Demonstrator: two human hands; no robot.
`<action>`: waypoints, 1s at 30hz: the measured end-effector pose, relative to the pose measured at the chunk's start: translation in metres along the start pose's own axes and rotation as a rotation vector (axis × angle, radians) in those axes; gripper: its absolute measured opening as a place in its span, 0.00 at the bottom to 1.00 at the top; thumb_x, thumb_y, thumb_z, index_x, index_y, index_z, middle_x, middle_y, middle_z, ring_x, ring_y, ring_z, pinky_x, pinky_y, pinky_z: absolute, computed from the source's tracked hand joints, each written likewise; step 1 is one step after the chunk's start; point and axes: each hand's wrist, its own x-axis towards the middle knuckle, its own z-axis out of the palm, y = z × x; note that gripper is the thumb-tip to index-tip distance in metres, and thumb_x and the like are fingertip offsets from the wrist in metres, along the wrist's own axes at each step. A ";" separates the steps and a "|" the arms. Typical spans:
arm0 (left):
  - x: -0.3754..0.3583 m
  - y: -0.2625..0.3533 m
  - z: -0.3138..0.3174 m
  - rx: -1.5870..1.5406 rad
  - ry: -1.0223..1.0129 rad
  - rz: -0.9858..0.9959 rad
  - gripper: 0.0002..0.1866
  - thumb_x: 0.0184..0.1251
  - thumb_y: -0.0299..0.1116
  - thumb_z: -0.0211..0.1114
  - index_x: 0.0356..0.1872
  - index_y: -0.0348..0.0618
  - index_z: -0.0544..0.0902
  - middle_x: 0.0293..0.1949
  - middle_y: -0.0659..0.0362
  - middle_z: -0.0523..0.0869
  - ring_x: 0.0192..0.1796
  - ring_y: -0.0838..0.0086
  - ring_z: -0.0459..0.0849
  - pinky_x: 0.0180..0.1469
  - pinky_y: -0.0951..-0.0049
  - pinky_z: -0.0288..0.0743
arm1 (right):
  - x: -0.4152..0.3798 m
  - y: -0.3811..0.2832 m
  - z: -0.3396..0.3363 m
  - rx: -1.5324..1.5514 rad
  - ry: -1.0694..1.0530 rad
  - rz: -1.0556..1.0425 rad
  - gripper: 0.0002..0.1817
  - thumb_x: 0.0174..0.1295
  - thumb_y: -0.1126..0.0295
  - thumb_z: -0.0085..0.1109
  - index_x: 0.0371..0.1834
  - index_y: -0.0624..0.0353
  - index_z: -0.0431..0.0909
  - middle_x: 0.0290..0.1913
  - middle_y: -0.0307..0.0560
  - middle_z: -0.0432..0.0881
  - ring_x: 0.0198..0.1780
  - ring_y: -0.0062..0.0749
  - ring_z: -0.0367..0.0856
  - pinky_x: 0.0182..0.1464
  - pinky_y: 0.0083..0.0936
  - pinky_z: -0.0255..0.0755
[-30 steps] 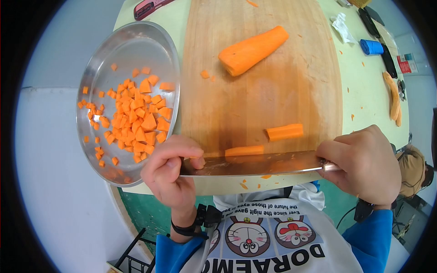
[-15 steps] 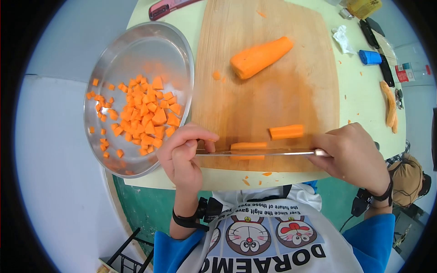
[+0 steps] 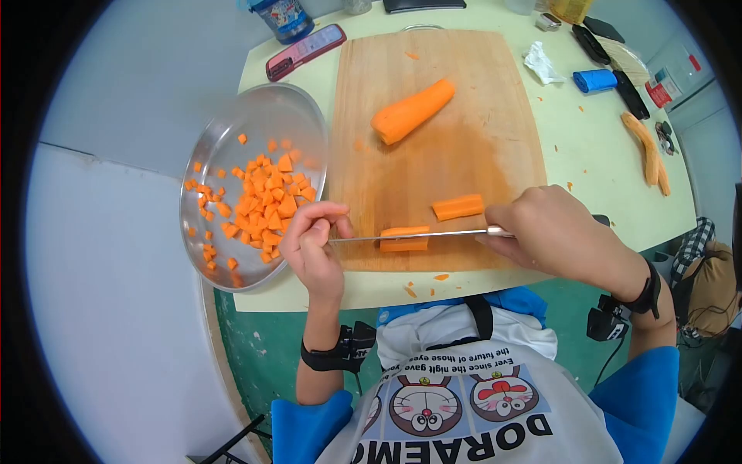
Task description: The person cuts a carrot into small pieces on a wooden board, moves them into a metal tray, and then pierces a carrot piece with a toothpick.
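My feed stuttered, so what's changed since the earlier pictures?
The knife has turned from face-showing to edge-on, and moved away from the body, across the near carrot piece. The right hand still grips it; the left hand stays by its tip. Whole carrot unmoved.

**Table surface, contents**

Pale green table (image 3: 568, 135). Wooden cutting board (image 3: 444, 166) lies flat, mid-table. Metal dish (image 3: 251, 116) just beside it, view left, reaching past table edge; phone (image 3: 306, 52) above dish. View right: crumpled tissue (image 3: 542, 63), blue roll (image 3: 595, 80), long pale-orange piece (image 3: 648, 151). Orange scraps (image 3: 441, 277) near front edge.
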 end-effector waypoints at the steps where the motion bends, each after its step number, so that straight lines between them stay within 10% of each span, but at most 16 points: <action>1: -0.001 -0.001 -0.002 -0.002 -0.013 -0.001 0.12 0.58 0.30 0.45 0.32 0.30 0.74 0.18 0.54 0.72 0.22 0.72 0.70 0.26 0.74 0.66 | 0.000 -0.001 0.000 -0.021 -0.009 -0.023 0.14 0.58 0.60 0.56 0.23 0.60 0.76 0.17 0.51 0.76 0.22 0.47 0.78 0.25 0.37 0.72; 15: 0.012 0.008 0.007 -0.045 -0.039 -0.035 0.15 0.61 0.32 0.44 0.33 0.30 0.77 0.22 0.56 0.75 0.28 0.73 0.74 0.34 0.75 0.67 | -0.004 0.002 -0.011 0.053 -0.039 0.022 0.12 0.56 0.62 0.57 0.28 0.61 0.80 0.23 0.53 0.79 0.29 0.46 0.79 0.33 0.37 0.73; 17: 0.013 0.013 0.018 0.148 0.500 0.454 0.18 0.65 0.38 0.44 0.37 0.33 0.76 0.22 0.54 0.74 0.27 0.69 0.74 0.34 0.73 0.69 | -0.006 0.001 -0.018 0.065 0.018 -0.007 0.12 0.56 0.62 0.57 0.28 0.61 0.81 0.23 0.53 0.79 0.28 0.46 0.79 0.34 0.37 0.73; 20: -0.004 0.029 -0.001 0.271 0.602 0.713 0.18 0.66 0.40 0.43 0.37 0.33 0.75 0.23 0.53 0.75 0.29 0.70 0.74 0.34 0.71 0.68 | -0.014 -0.004 -0.034 0.110 -0.015 0.077 0.12 0.56 0.62 0.57 0.28 0.60 0.81 0.22 0.53 0.78 0.28 0.47 0.78 0.33 0.37 0.72; 26: -0.039 0.028 -0.006 0.538 -0.047 0.366 0.13 0.61 0.33 0.53 0.25 0.32 0.76 0.18 0.55 0.74 0.21 0.70 0.72 0.25 0.72 0.66 | -0.029 0.003 -0.034 0.222 0.167 0.135 0.11 0.56 0.62 0.58 0.26 0.59 0.80 0.20 0.52 0.77 0.26 0.47 0.77 0.30 0.37 0.71; 30: -0.039 0.037 -0.003 0.256 0.163 0.497 0.10 0.59 0.27 0.54 0.21 0.32 0.76 0.17 0.55 0.75 0.19 0.72 0.71 0.22 0.77 0.63 | -0.037 0.008 -0.006 -0.068 0.355 -0.003 0.09 0.53 0.64 0.59 0.27 0.59 0.76 0.19 0.47 0.75 0.23 0.41 0.77 0.24 0.34 0.70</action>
